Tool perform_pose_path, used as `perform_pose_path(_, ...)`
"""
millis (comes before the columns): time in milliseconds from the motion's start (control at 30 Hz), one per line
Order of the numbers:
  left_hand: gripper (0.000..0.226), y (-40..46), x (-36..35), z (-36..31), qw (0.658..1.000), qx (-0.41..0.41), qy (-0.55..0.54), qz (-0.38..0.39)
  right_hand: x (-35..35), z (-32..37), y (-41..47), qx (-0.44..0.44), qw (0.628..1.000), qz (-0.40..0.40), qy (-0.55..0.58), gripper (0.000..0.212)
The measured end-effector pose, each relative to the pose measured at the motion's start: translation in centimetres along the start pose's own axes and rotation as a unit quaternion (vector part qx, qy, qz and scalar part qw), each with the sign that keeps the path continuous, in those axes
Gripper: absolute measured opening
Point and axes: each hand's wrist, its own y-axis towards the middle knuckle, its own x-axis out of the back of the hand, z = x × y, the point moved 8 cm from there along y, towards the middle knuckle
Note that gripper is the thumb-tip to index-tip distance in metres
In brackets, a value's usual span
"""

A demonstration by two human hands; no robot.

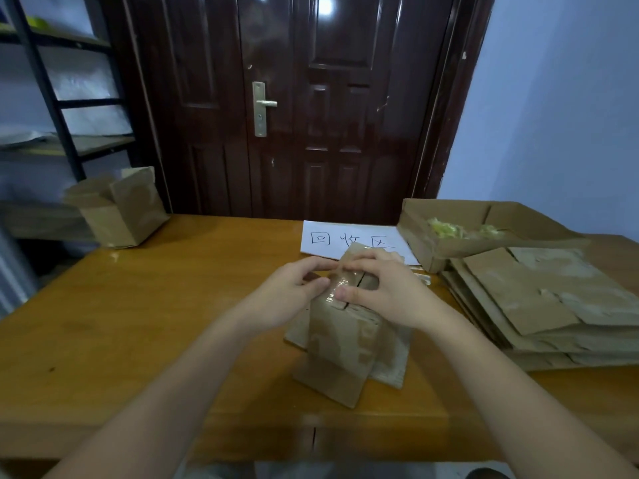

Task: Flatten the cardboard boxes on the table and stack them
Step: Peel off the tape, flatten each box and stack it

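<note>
Standing upright on the bench (138,323), a small taped cardboard box (340,340) sits under both hands. The left hand (294,292) and right hand (383,288) curl their fingers (358,293) onto its top, pinching the shiny tape (337,283) along the seam. Right of the fingers lies a stack of flattened boxes (553,305); beyond them, a white paper sign (349,240) and an open tray box (466,229); far left, another open box (121,209).

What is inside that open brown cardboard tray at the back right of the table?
The open brown cardboard tray holds crumpled yellowish-green material; what it is cannot be told. Anything beneath it is covered.
</note>
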Motion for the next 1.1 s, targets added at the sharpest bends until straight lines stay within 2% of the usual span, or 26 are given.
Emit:
perform_pose_path(133,0.035,-0.3,-0.4,0.3,0.998,-0.005,-0.055,-0.011,-0.2,-0.2,0.2,-0.038,0.999,-0.002,0.027,0.057)
perform_pose_path(200,0.033,-0.6,-0.4,0.1,0.998,-0.02,-0.053,-0.013,-0.1,0.3,0.1,-0.023,1.0,0.009,0.016,0.068)
perform_pose_path(300,0.027,-1.8,0.4,-0.7,0.993,-0.098,-0.021,-0.068,-0.6,1.0,-0.2,0.023,0.999,0.031,-0.017,0.071)
perform_pose_path(400,0.024,-3.8,0.5,-1.1,0.976,-0.183,0.081,-0.091,-0.6,0.6,-0.6,0.038,0.999,0.038,0.004,0.063)
perform_pose_path(533,0.057,-4.4,-1.1,-0.9,0.943,-0.221,0.245,-0.05,-0.1,-0.7,-0.7,0.023,0.998,0.043,0.044,0.068)
perform_pose_path(867,0.029,-4.4,-1.3,-2.9,0.897,-0.32,0.279,-0.119,-0.2,-1.1,-1.1,0.032,0.996,0.038,0.068,0.059)
perform_pose_path(1100,0.023,-4.6,-1.3,-2.7,0.91,-0.298,0.25,-0.144,-0.2,-1.0,-1.1,0.029,0.997,0.043,0.063,0.062)
